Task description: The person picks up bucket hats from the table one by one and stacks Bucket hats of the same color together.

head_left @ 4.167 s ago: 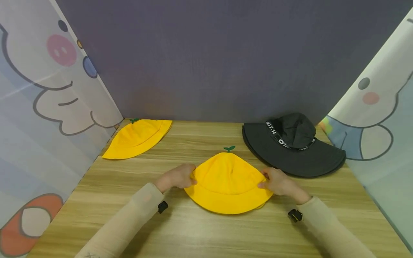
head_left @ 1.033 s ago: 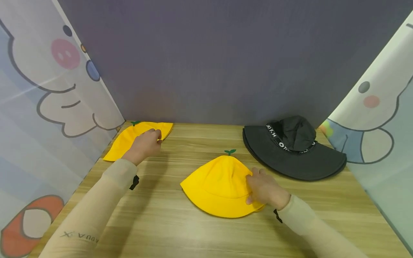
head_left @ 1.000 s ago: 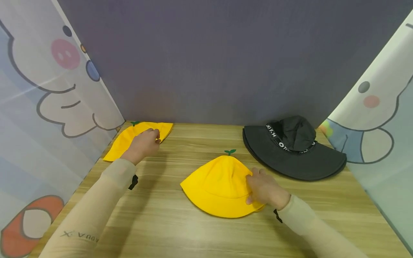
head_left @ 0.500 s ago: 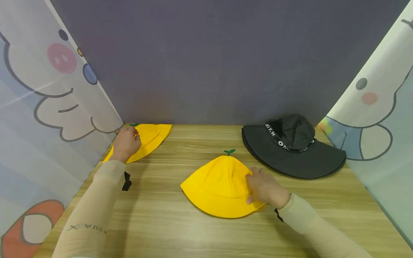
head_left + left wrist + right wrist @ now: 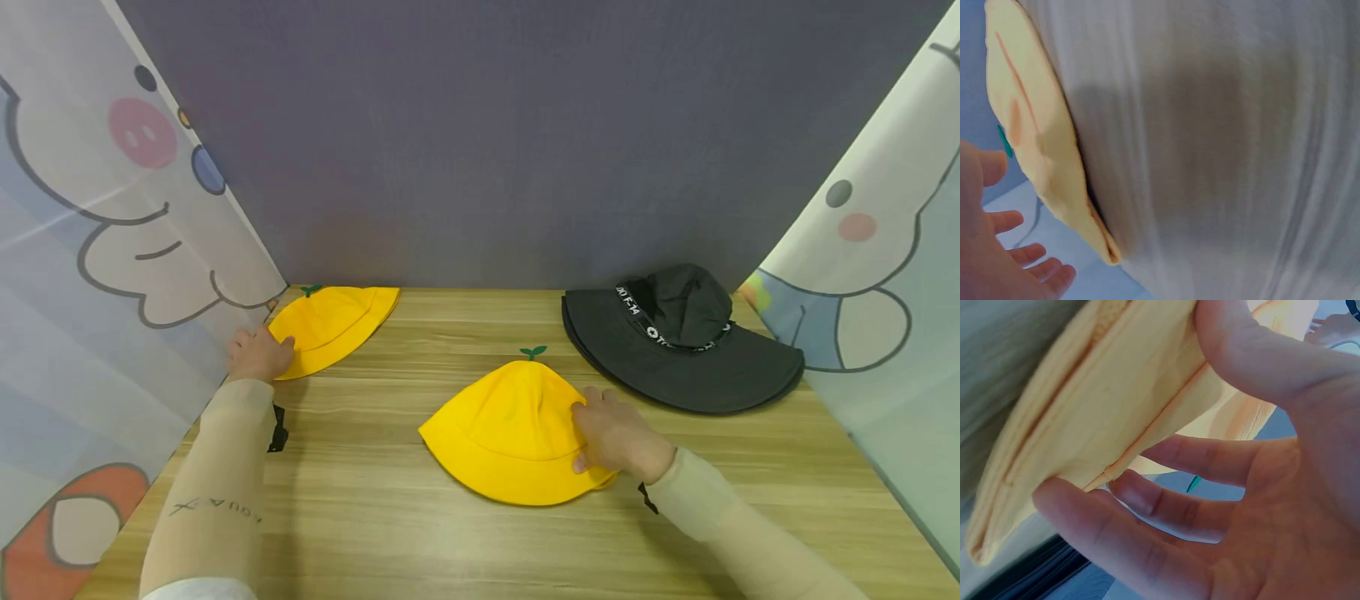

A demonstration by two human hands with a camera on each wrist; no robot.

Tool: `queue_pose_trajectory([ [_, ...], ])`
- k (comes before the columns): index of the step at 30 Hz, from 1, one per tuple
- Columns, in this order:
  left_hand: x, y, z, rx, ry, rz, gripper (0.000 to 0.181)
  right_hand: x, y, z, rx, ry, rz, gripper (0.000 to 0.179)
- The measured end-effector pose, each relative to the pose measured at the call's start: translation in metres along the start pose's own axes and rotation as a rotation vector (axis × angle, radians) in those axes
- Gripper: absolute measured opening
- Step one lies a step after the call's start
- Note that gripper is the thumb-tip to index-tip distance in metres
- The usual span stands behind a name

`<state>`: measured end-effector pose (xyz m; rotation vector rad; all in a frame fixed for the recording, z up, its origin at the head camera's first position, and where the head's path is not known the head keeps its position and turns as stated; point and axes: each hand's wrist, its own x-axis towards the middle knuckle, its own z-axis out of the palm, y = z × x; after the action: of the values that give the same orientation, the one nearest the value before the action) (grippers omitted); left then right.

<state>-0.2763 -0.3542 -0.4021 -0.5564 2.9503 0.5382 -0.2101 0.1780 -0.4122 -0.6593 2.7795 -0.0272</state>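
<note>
A yellow bucket hat point(image 5: 517, 433) with a green sprout on top lies flattened in the middle of the wooden table. My right hand point(image 5: 618, 437) holds it at its right side; the right wrist view shows the thumb and bent fingers touching the cloth point(image 5: 1116, 412). At the far left lies a second yellow bucket hat point(image 5: 330, 321), also topped with a sprout. My left hand point(image 5: 258, 354) is at that hat's left end. In the left wrist view its fingers point(image 5: 1029, 253) are spread and apart from the hat point(image 5: 1041, 125).
A dark grey wide-brimmed hat point(image 5: 690, 358) with a lettered band lies folded at the back right. Behind the table point(image 5: 420, 542) stands a dark grey panel point(image 5: 480, 142). Cartoon-printed sheets point(image 5: 67, 267) flank both sides.
Both hands were on the middle hat at first. My left hand then moved to the far-left hat and slid along it to its left end. The right hand shifted slightly inward.
</note>
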Motion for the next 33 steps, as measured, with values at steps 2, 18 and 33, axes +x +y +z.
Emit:
queue_pose_trajectory([
  [2, -0.001, -0.004, 0.002, -0.033, -0.054, -0.041, 0.08, 0.0, 0.0, 0.0, 0.0, -0.005, 0.001, 0.056],
  [18, 0.0, -0.011, 0.006, -0.012, -0.087, -0.073, 0.089, 0.002, -0.003, -0.005, 0.004, -0.013, 0.006, 0.061],
  [33, 0.006, -0.011, 0.005, -0.035, -0.126, -0.117, 0.097, 0.005, -0.001, -0.003, -0.002, -0.009, 0.0, 0.061],
])
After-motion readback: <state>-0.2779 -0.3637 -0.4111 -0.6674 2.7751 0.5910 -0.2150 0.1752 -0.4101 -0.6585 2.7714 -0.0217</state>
